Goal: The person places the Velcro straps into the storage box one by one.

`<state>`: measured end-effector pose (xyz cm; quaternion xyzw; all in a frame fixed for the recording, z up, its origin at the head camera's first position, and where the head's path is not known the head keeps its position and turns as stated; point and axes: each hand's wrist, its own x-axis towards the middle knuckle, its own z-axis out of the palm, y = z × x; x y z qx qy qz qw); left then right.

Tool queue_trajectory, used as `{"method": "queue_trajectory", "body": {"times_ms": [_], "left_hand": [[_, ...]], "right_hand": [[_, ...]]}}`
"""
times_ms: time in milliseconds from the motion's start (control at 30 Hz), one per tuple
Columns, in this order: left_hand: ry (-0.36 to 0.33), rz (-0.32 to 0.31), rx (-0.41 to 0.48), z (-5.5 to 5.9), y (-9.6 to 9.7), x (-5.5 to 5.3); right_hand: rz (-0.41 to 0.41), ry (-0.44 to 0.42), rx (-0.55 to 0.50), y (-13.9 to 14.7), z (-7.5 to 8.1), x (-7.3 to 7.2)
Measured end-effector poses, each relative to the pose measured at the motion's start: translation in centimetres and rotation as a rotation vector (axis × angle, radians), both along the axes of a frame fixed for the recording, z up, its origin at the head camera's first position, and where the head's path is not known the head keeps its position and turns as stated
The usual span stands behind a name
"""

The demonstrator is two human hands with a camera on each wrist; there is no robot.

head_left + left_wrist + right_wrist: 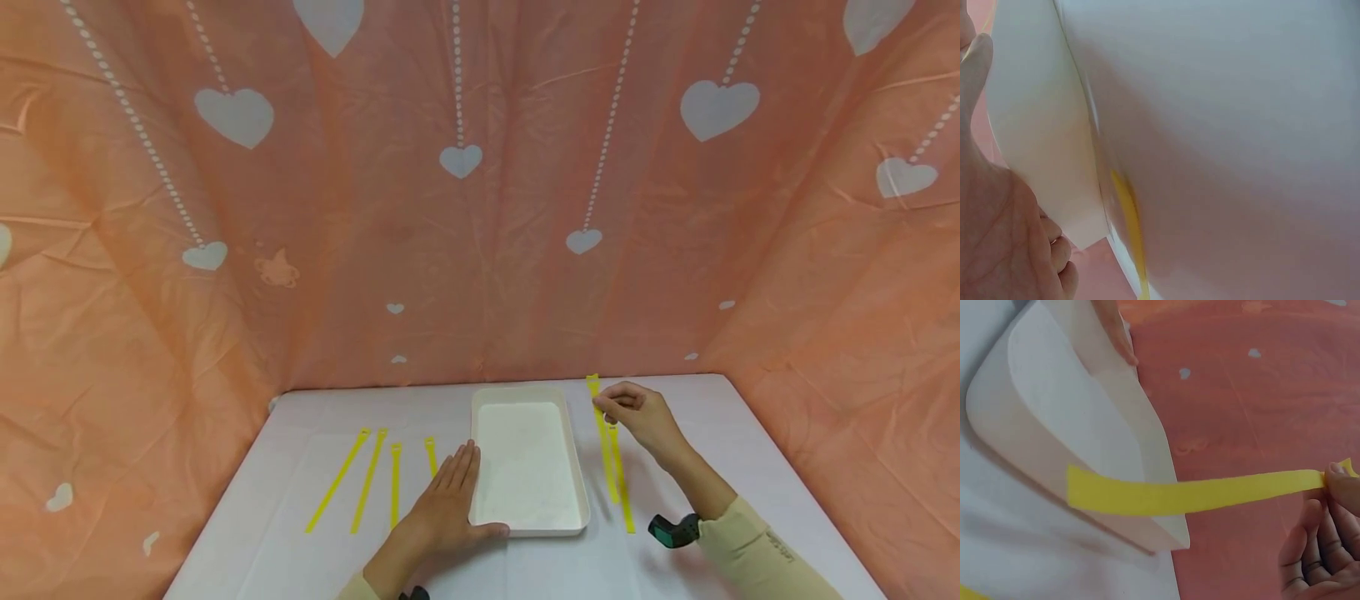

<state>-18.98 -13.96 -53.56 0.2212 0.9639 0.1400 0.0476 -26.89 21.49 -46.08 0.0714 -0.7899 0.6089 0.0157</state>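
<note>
Beige sleeves (757, 546) at the lower edge, with a black band (678, 531) at the right wrist. Just beyond, left hand (442, 504) laid flat and straight-fingered along the left rim of a white tray (528, 467), thumb at the near left corner; probably placed so to keep the tray from sliding. To the right of the tray, right hand (637, 417) pinching a yellow strip (606, 458) between thumb and fingertips close to the slotted end, most likely for leaving the long tail free. Held off the surface (300, 567), judging by the right wrist view, with the tail pointing toward the tray's side there. Just beside that strip, a second strip (622, 483) lying flat. Left of the tray, four more yellow strips (395, 487), slotted ends away from the person, seemingly spaced apart to avoid overlap; nearest one to the tray partly hidden behind the left hand. Behind everything, a pinkish-orange cloth (510, 275) with pale hearts, apparently hung as a screen.
</note>
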Motion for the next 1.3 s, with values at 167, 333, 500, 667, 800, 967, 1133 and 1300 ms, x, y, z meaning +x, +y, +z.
{"method": "queue_trajectory", "body": {"times_ms": [167,333,500,667,800,967,1133,1300], "left_hand": [[0.007,-0.001,0.006,-0.1,0.0,0.0],[-0.003,-0.017,0.013,0.5,0.1,0.2],[-0.023,-0.017,0.009,1.3,0.2,0.4],[-0.046,-0.003,0.004,1.7,0.3,0.5],[-0.047,0.001,0.005,1.4,0.3,0.4],[-0.035,-0.003,0.006,1.2,0.3,0.5],[-0.011,-0.015,0.012,1.1,0.2,0.4],[-0.024,-0.021,0.023,1.0,0.1,0.3]], "right_hand": [[0.028,-0.017,0.006,-1.1,0.2,0.3],[0.057,-0.038,-0.007,-2.1,0.0,0.4],[0.058,-0.055,-0.035,-3.4,-0.1,0.3],[0.095,-0.082,-0.073,-4.4,-0.6,0.0],[0.134,-0.095,-0.085,-5.2,-1.5,-0.3],[0.159,-0.118,-0.089,-6.4,-2.2,-0.6],[0.206,-0.131,-0.090,-7.7,-2.7,-1.0],[0.223,-0.138,-0.085,-9.1,-3.0,-1.7]]}}
